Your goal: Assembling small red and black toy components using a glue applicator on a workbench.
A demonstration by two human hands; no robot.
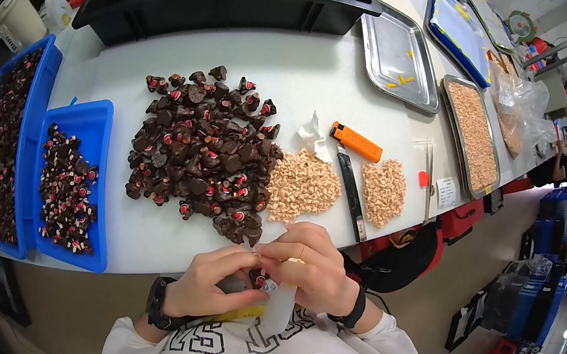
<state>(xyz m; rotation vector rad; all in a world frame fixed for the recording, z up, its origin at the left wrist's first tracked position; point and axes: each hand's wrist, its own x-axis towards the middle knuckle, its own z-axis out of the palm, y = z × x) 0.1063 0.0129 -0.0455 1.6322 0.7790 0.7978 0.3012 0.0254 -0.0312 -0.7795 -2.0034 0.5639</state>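
Close to my chest, at the table's near edge, my left hand [216, 286] pinches a small dark brown piece [257, 277] with a touch of red. The fingers of my right hand [310, 264] are bent and pressed together at the same piece, partly covering it. Below the right fingers hangs a whitish translucent thing [279, 310] whose kind I cannot make out. Just beyond my hands lies a large heap of dark brown pieces [203, 146] with red bits. Beside it on the right is a pile of small beige pieces [304, 186].
A black-handled blade tool [350, 193] and an orange box cutter [356, 141] lie by a second beige pile [383, 191]. Blue trays [102, 222] of pieces stand left, a black bin [227, 20] at the back. Metal trays [426, 96], tweezers [431, 174] and crumpled tissue [314, 136] are around.
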